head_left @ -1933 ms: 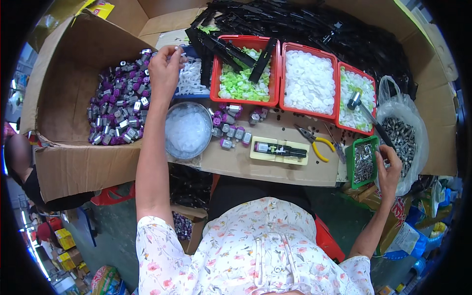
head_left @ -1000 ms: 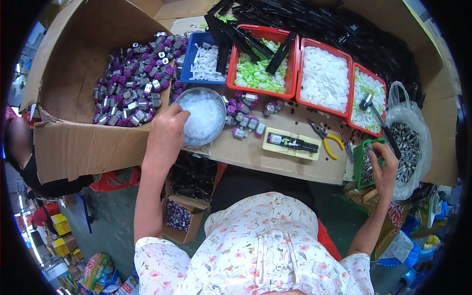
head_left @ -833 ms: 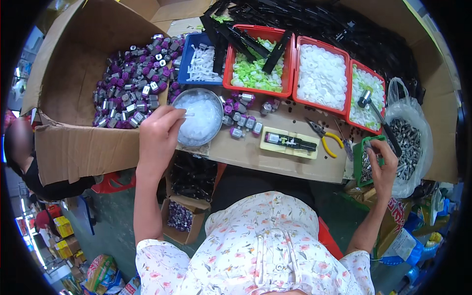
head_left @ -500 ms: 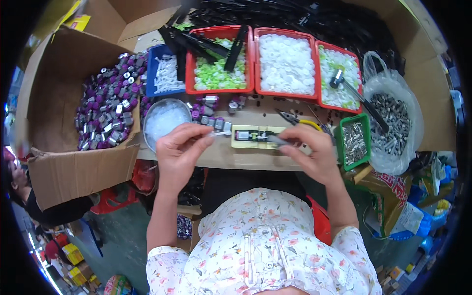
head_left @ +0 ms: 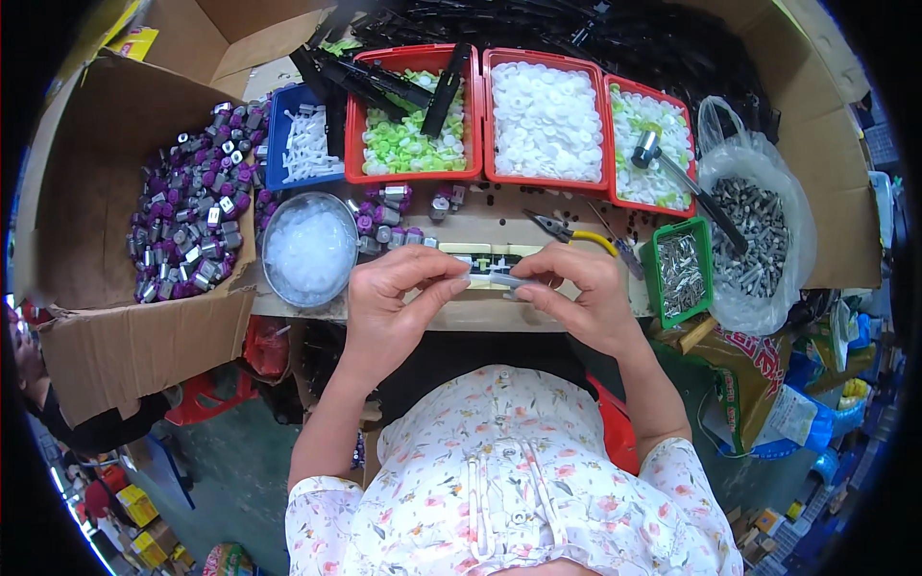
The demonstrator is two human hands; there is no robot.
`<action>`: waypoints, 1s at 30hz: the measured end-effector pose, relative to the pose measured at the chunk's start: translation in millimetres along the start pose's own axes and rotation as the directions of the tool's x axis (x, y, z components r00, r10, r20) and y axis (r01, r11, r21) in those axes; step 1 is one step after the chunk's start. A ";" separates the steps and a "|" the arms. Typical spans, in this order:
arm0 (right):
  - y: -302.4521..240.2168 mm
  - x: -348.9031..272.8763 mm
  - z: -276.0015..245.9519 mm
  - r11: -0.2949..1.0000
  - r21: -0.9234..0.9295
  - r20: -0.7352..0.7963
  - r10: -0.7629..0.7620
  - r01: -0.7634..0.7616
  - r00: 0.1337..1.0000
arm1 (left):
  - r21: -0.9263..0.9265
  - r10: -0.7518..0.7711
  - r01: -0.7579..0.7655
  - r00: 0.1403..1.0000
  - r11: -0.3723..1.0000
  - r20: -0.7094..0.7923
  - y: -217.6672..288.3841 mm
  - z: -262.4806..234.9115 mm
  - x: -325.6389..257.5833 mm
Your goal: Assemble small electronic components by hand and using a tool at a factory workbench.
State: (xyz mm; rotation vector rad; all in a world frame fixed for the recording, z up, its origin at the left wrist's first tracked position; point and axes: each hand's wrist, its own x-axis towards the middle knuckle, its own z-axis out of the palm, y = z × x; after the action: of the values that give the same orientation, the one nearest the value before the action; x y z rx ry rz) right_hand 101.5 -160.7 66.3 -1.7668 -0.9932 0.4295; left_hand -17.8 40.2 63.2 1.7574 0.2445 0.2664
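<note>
My left hand (head_left: 401,302) pinches a small white plastic pin (head_left: 479,281) between thumb and fingertips. Facing it, my right hand (head_left: 588,300) grips a small grey cylindrical part (head_left: 506,280). The pin and the grey part meet end to end, or nearly so; whether one is inside the other I cannot tell. Just behind the fingertips lies a cream holding block (head_left: 459,249) with a black assembly (head_left: 492,262) set in it, which bears small white and green pieces. My fingers hide both ends of the block.
Beyond my hands stand a blue tray (head_left: 273,176) of white pins and red trays (head_left: 488,115) of white and green discs. A hammer (head_left: 699,194) lies across the right one. Pliers (head_left: 567,230), a green basket (head_left: 706,274), a bag of grey parts (head_left: 759,216) and boxed motors (head_left: 197,206) surround the bench.
My left hand has moved right with the pin and my right hand slightly left with the grey part. The two pieces came together in front of the block.
</note>
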 end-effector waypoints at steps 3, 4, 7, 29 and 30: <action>1.6 0.4 -3.8 0.995 0.057 0.068 0.083 -0.087 0.994 | 0.015 0.013 -0.014 0.999 1.000 0.038 -1.7 0.2 2.3; 2.7 -0.3 -4.9 0.994 0.056 0.066 0.085 -0.089 0.994 | 0.016 0.018 -0.019 0.998 1.000 0.057 -2.2 0.9 2.8; 6.4 -1.6 -6.8 0.907 0.264 0.197 0.281 -0.327 0.939 | 0.031 0.073 -0.077 0.992 0.997 0.105 -2.8 5.2 3.4; 10.0 -9.6 -18.9 0.992 -0.126 0.051 -0.020 0.027 0.998 | 0.215 0.224 -0.253 0.963 0.943 0.150 -7.7 19.7 8.2; 9.4 -9.6 -19.6 0.996 -0.093 0.070 0.009 -0.002 0.998 | 0.317 0.329 -0.372 0.927 0.872 0.182 -12.1 19.2 7.5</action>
State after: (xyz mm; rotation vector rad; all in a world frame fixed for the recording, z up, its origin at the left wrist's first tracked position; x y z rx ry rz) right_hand 113.1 -181.4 64.5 -1.8489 -1.0732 0.4579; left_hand -5.0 27.0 48.0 2.1609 -0.1332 0.3938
